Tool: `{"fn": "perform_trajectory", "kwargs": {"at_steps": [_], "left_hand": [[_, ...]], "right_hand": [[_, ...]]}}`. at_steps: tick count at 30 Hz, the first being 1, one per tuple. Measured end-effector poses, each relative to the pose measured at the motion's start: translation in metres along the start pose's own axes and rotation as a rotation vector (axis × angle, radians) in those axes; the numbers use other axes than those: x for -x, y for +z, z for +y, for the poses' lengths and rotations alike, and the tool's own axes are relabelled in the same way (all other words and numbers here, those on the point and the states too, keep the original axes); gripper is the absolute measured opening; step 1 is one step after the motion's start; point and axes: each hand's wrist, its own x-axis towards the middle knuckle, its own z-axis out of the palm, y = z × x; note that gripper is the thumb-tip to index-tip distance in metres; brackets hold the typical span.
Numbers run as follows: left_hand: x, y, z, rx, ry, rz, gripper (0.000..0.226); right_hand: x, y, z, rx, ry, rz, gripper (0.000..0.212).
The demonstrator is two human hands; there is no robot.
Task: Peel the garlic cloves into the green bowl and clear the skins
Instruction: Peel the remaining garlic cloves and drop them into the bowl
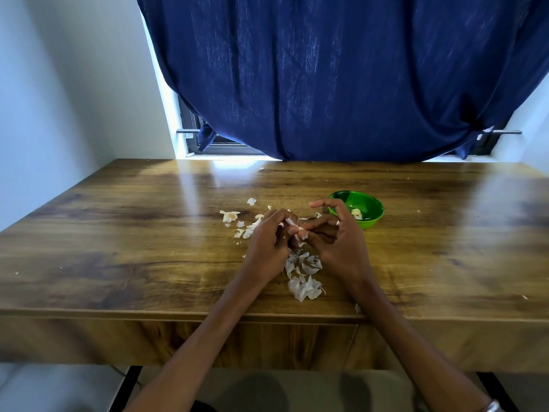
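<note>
My left hand [269,243] and my right hand [335,239] meet above the middle of the wooden table [118,248]. Between their fingertips they pinch a garlic clove [297,228] with papery skin partly on it. A green bowl [372,205] stands just behind my right hand, with peeled cloves [356,213] inside. Loose white garlic skins [304,281] lie in a heap under and in front of my hands. More skins [237,223] lie scattered to the left of my left hand.
A dark blue curtain [341,84] hangs over the window behind the table. A white wall [59,99] stands at the left. Small skin crumbs dot the table's front and right. My knees show below the table's front edge.
</note>
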Motion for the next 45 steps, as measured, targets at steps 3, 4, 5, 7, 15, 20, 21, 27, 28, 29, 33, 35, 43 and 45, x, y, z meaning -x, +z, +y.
{"fn": "perform_trajectory", "kwargs": {"at_steps": [3, 4, 5, 7, 15, 20, 21, 27, 28, 29, 33, 35, 43, 45], "left_hand": [[-0.001, 0.001, -0.004, -0.012, 0.006, 0.008, 0.012], [-0.001, 0.001, -0.005, -0.022, 0.019, 0.015, 0.011], [0.000, 0.001, -0.004, -0.030, 0.034, 0.024, 0.010], [0.000, 0.001, -0.003, -0.042, 0.062, 0.043, 0.009], [0.002, 0.003, -0.003, -0.160, 0.120, 0.067, 0.020], [0.003, 0.002, 0.001, -0.144, 0.145, 0.050, 0.017], [0.003, 0.002, 0.002, -0.146, 0.151, 0.050, 0.017], [0.004, 0.001, 0.003, -0.094, 0.166, 0.100, 0.017], [0.004, 0.000, 0.004, -0.054, 0.158, 0.119, 0.013], [0.005, 0.000, 0.005, -0.017, 0.143, 0.138, 0.010], [0.008, 0.000, 0.009, 0.001, 0.146, 0.216, 0.008], [0.009, -0.001, 0.012, 0.004, 0.170, 0.247, 0.011], [0.009, -0.004, 0.016, 0.064, 0.207, 0.294, 0.022], [0.009, -0.004, 0.016, 0.057, 0.215, 0.282, 0.024]], "right_hand": [[0.001, 0.001, -0.002, 0.038, -0.030, 0.006, 0.048], [0.002, 0.001, -0.003, 0.053, -0.042, 0.006, 0.048], [0.002, 0.001, -0.003, 0.062, -0.052, 0.006, 0.048], [0.003, 0.002, -0.004, 0.062, -0.058, 0.009, 0.049], [0.003, 0.005, 0.000, 0.129, -0.085, 0.034, 0.054], [0.003, 0.005, 0.002, 0.121, -0.085, 0.066, 0.058], [0.003, 0.004, 0.002, 0.106, -0.074, 0.075, 0.058], [0.002, 0.003, 0.002, 0.047, -0.037, 0.078, 0.059], [0.002, 0.003, 0.001, 0.042, -0.036, 0.080, 0.059], [0.003, 0.003, 0.001, 0.039, -0.035, 0.082, 0.059], [0.003, 0.003, 0.000, 0.032, -0.045, 0.093, 0.056], [0.003, 0.002, -0.001, 0.013, -0.043, 0.093, 0.054], [0.002, 0.000, -0.005, -0.049, 0.014, 0.013, 0.045], [0.001, 0.000, -0.004, -0.074, 0.026, 0.013, 0.043]]}}
